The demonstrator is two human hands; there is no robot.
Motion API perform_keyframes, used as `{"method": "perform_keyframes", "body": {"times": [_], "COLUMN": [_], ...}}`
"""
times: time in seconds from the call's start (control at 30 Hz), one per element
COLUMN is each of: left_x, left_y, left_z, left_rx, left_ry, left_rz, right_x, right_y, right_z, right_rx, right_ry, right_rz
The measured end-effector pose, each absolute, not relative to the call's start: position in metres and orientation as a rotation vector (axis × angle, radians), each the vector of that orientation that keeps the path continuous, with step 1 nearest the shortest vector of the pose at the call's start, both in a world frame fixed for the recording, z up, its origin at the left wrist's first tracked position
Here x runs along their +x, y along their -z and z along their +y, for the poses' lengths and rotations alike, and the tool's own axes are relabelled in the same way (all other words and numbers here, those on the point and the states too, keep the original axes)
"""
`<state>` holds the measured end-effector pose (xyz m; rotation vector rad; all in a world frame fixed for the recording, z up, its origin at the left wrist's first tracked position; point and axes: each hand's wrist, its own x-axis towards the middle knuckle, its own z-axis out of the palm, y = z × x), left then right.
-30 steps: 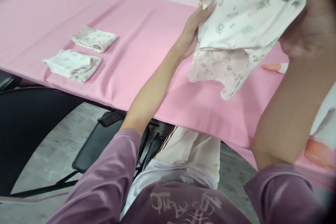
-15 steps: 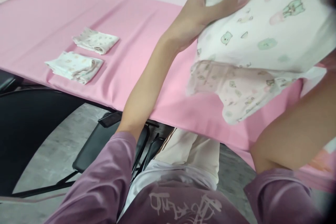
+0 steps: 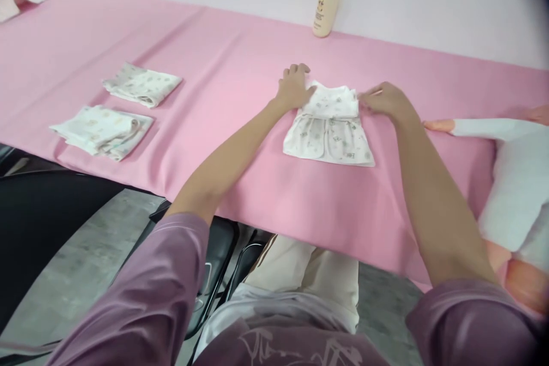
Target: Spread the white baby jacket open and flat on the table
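A small white baby garment (image 3: 329, 128) with a printed pattern lies flat on the pink tablecloth (image 3: 223, 68) in front of me. My left hand (image 3: 293, 86) rests on its upper left corner, fingers curled down onto the cloth. My right hand (image 3: 384, 100) pinches the garment's upper right corner. Both forearms reach out over the table edge, and the garment's lower flared part spreads toward me.
Two folded patterned cloths (image 3: 141, 83) (image 3: 102, 130) lie at the left. A cream lotion bottle (image 3: 326, 1) stands at the table's far edge. A doll in white clothing (image 3: 510, 177) lies at the right. Another cloth (image 3: 17, 0) is at far left. Black chairs (image 3: 51, 223) stand below.
The garment was held up in the air close to the camera; now it lies flat on the table, with both hands lowered onto its top corners.
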<state>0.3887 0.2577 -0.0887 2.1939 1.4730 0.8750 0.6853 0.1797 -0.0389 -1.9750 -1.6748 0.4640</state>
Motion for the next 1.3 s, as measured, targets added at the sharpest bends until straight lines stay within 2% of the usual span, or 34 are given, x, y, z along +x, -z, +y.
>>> {"method": "perform_keyframes", "body": {"times": [0.17,0.33,0.53,0.7,0.87,0.97,1.07,1.17,1.23,1.3], "left_x": [0.383,0.378,0.395,0.409,0.393,0.384,0.388,0.395,0.39,0.373], "left_y": [0.111,0.104,0.088,0.077,0.073,0.073,0.072,0.07,0.069,0.071], "left_z": [0.237,0.257,0.264,0.218,0.166,0.149,0.142,0.148,0.16,0.177], "left_rx": [2.416,2.475,2.5,2.458,2.558,2.57,2.47,2.255,2.075,1.903], "left_ry": [-0.71,-0.523,-0.595,-0.807,-0.624,-0.589,-0.719,-0.998,-1.216,-1.398], "left_rz": [1.249,1.178,1.167,1.211,1.121,1.09,1.164,1.275,1.358,1.431], "right_x": [0.668,0.672,0.684,0.686,0.685,0.678,0.65,0.603,0.574,0.557], "right_y": [0.059,0.053,0.042,0.045,0.046,0.037,0.02,0.004,-0.001,0.002], "right_z": [0.159,0.162,0.163,0.155,0.157,0.16,0.165,0.173,0.177,0.178], "right_rx": [-1.921,-2.001,-2.101,-2.009,-1.977,-1.886,-1.628,-1.252,-1.08,-1.081], "right_ry": [-0.485,-0.536,-0.641,-0.525,-0.502,-0.616,-0.891,-1.162,-1.191,-1.081], "right_rz": [-1.645,-1.689,-1.659,-1.685,-1.811,-1.73,-1.595,-1.564,-1.594,-1.67]}}
